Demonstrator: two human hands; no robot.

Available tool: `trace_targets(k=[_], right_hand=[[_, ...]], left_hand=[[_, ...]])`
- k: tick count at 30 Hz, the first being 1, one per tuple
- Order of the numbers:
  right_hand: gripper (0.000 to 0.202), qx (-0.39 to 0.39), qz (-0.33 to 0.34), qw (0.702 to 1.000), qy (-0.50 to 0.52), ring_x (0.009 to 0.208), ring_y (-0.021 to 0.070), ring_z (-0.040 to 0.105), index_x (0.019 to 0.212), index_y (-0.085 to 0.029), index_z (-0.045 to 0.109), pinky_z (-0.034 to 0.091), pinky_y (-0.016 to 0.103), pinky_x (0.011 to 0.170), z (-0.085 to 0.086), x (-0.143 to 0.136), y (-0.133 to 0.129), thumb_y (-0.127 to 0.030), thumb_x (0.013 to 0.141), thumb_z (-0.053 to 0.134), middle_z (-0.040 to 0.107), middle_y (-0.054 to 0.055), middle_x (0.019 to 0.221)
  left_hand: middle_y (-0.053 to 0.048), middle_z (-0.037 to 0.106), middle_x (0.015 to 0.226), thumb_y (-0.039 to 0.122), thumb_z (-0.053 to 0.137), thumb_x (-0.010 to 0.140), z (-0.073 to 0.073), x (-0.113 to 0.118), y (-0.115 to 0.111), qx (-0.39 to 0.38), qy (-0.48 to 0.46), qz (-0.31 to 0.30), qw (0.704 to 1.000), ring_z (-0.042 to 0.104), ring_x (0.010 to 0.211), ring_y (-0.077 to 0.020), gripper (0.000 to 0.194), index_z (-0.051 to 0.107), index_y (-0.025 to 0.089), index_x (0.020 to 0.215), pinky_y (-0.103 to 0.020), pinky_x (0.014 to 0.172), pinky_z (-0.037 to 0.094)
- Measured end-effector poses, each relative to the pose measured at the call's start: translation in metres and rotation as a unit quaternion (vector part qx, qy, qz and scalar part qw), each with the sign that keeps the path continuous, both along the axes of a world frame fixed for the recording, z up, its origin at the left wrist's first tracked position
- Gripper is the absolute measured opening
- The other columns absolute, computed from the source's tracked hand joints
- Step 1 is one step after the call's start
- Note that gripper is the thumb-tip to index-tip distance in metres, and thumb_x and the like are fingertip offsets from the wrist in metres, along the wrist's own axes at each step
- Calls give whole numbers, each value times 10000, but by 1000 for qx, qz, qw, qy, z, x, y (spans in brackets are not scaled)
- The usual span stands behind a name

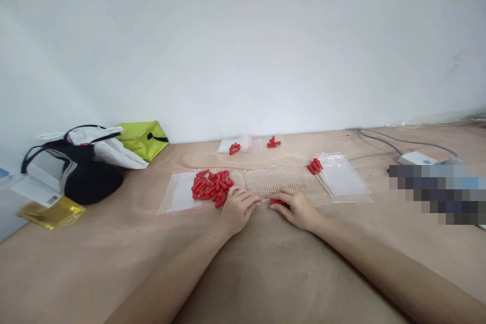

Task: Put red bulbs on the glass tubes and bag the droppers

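My left hand [236, 211] is closed in a pinch on the end of a thin whitish stick [265, 200]. My right hand [299, 211] grips a red bulb-shaped cap [278, 201], which meets the other end of the stick. Whether the stick is inside the cap, I cannot tell. Just behind my left hand lies a pile of red caps [208, 186] on clear zip bags [178, 195]. Beyond both hands a row of pale thin sticks [279, 178] lies side by side. To the right, several red-tipped sticks [315, 166] rest against more clear zip bags [345, 179].
Near the wall, small groups of red caps [234, 149] lie on clear bags [224, 145]. At left stand a black cap [91, 182], a lime-green bag [142, 140] and a gold packet [56, 212]. A white power strip [417, 158] with grey cables and a blurred-out patch are at right.
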State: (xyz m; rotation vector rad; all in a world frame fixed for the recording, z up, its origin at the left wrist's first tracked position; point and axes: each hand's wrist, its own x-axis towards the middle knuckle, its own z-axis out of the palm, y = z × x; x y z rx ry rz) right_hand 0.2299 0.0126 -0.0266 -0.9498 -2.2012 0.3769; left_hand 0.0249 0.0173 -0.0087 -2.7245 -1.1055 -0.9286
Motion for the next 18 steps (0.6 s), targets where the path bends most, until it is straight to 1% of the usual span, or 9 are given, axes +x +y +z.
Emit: trace_targets(k=[5, 10, 13, 18], right_hand=[[190, 6, 12, 1000, 27, 767, 146, 581, 946, -185, 607, 475, 272, 695, 0, 0, -1, -270, 837, 477, 616, 61, 846], [202, 20, 10, 999, 30, 754, 146, 589, 919, -180, 615, 486, 275, 685, 1, -3, -2, -265, 855, 444, 627, 65, 833], [212, 38, 16, 999, 25, 751, 146, 591, 904, -185, 618, 489, 276, 682, 1, -3, -1, -267, 864, 427, 634, 64, 828], [226, 77, 31, 996, 32, 763, 149, 588, 890, -193, 618, 487, 284, 697, 1, -2, -1, -269, 873, 406, 643, 62, 833]], left_hand=[[-8, 663, 735, 268, 404, 894, -1, 0, -2, 10, 7, -10, 1000, 544, 671, -136, 238, 626, 198, 844, -331, 779, 320], [-16, 656, 741, 216, 372, 898, 0, 1, -2, 12, 20, -30, 999, 549, 652, -126, 248, 618, 194, 873, -338, 806, 326], [-16, 653, 737, 188, 374, 892, -1, 1, -1, 9, 14, -44, 999, 558, 659, -124, 238, 611, 189, 875, -338, 813, 321], [-4, 661, 734, 139, 384, 873, -2, 0, 0, -10, 8, -56, 998, 571, 662, -122, 222, 599, 195, 863, -329, 771, 291]])
